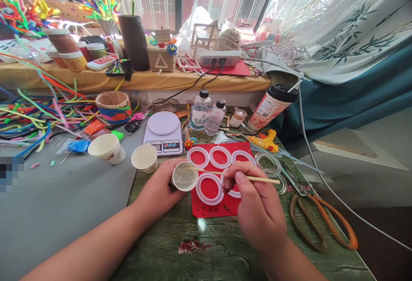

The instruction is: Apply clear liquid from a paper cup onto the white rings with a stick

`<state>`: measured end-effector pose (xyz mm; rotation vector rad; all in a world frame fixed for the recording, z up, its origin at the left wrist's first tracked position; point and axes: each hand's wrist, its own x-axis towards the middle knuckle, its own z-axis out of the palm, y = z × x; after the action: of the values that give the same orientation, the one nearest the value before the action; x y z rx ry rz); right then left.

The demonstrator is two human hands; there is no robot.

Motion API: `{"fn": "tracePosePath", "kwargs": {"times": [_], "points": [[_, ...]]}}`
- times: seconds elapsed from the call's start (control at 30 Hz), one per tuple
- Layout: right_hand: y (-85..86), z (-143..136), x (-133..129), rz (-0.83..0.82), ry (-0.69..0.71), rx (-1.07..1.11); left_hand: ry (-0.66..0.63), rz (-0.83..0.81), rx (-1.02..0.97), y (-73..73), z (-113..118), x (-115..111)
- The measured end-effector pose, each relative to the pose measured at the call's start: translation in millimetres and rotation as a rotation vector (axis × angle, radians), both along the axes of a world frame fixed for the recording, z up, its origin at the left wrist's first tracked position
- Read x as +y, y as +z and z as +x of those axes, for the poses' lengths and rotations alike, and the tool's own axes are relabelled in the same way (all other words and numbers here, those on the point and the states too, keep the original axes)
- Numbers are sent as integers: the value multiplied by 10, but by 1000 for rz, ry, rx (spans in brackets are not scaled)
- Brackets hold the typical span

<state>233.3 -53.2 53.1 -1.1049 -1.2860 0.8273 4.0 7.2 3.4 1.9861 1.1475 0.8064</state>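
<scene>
Both forearms were left bare, with no sleeve seen up to the frame edge. The left hand (pixel 160 189) and right hand (pixel 257 206) were ungloved. The nails were kept short and unpainted.

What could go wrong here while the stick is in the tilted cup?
The left hand tips the small paper cup toward the red sheet, so its clear liquid may spill beside the white rings. The thin stick in the right hand may drip too.

Pixelated patch (pixel 11 171) at left edge
</scene>
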Motion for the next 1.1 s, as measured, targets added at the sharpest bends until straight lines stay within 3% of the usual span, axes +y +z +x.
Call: {"fn": "tracePosePath", "kwargs": {"times": [0.1, 1.1], "points": [[9, -3, -15, 6, 44, -31, 5, 1, 1, -4, -1, -4], [42, -36, 15, -59, -19, 74, 22, -8, 4, -8, 1, -7]]}}
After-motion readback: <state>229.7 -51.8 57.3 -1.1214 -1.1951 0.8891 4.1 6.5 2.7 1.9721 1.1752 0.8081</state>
